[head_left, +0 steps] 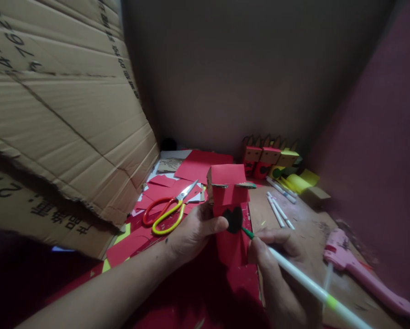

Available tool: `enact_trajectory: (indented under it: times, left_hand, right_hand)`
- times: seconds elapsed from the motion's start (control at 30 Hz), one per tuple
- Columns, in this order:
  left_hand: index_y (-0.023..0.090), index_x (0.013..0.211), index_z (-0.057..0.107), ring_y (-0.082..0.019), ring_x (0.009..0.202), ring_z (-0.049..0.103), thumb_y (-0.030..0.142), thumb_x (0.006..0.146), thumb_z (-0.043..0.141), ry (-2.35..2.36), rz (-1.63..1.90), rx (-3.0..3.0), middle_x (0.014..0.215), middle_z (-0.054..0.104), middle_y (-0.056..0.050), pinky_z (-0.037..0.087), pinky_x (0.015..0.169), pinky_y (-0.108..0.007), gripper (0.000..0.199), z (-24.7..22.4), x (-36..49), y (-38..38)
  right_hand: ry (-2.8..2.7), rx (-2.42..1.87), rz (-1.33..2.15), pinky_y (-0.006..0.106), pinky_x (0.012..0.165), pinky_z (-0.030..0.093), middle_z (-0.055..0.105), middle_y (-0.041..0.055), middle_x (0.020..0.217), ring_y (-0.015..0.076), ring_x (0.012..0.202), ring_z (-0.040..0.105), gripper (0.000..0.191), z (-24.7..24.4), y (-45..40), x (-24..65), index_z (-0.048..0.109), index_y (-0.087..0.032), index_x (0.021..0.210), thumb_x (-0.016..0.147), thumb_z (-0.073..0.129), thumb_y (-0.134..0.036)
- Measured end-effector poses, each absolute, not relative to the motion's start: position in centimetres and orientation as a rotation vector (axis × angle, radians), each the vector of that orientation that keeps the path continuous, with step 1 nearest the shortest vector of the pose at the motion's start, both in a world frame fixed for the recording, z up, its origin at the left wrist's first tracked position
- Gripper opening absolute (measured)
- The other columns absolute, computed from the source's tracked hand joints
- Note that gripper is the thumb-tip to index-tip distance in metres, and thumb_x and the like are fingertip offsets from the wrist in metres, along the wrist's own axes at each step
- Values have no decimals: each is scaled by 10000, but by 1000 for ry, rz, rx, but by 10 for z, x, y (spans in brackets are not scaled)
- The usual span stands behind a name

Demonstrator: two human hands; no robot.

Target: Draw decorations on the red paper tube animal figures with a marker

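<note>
A figure made of red paper and cardboard stands at the centre, with a dark heart shape on its front. My left hand grips the figure from the left, its thumb lying on the heart's left edge. Pinched in my right hand is a white marker with a green tip. That tip touches or nearly touches the heart's right edge. Left of my left hand lie scissors with one red and one yellow handle, their blades apart, on red paper sheets.
A big cardboard sheet rises at the left. Several small cardboard and paper figures stand at the back right, near yellow paper and white markers. A pink glue gun lies at the right by the wall.
</note>
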State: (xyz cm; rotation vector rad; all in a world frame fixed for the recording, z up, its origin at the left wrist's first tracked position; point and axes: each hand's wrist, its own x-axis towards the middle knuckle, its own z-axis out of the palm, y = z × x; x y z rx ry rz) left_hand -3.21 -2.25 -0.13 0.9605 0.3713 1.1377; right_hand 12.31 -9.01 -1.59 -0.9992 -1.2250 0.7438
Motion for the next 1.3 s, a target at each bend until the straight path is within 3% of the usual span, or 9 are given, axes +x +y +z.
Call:
enact_trajectory:
  times: [0.27, 0.63, 0.9, 1.13, 1.3]
  left_hand:
    - [160, 999, 778, -245, 895, 693, 395, 643, 928, 420, 1120, 963, 978, 763, -115, 511, 887, -375, 452, -3, -33, -23]
    - [162, 1017, 774, -253, 928, 691, 396, 652, 922, 422, 1114, 974, 995, 764, -114, 502, 908, -377, 458, -2, -33, -22]
    - [157, 1029, 766, -272, 938, 702, 415, 650, 922, 419, 1110, 978, 1011, 765, -132, 506, 918, -397, 485, -1, -33, -22]
    - [160, 1027, 774, -280, 953, 698, 416, 649, 922, 424, 1101, 992, 1019, 766, -132, 506, 914, -399, 480, 1, -33, -23]
    - [166, 1023, 781, -262, 929, 703, 407, 652, 924, 409, 1110, 979, 993, 773, -124, 512, 875, -365, 464, 0, -33, -23]
  right_hand:
    - [-1176, -1068, 812, 226, 456, 447, 617, -17, 612, 121, 501, 549, 268, -10, -95, 116, 646, -236, 770, 897, 704, -465]
    - [-1119, -1104, 823, 213, 440, 413, 582, -26, 574, 110, 480, 512, 313, -3, -98, 112, 638, -234, 748, 886, 703, -507]
    - [-1052, -1065, 879, 221, 478, 402, 562, -35, 586, 118, 521, 494, 298, -1, -99, 107, 634, -244, 759, 888, 709, -502]
    - [-1058, -1070, 793, 208, 530, 460, 620, -35, 671, 111, 574, 568, 205, -4, -95, 112, 636, -250, 842, 910, 699, -433]
    - [-1205, -1013, 734, 207, 487, 493, 641, -28, 643, 119, 537, 606, 149, -7, -92, 120, 648, -238, 854, 929, 679, -362]
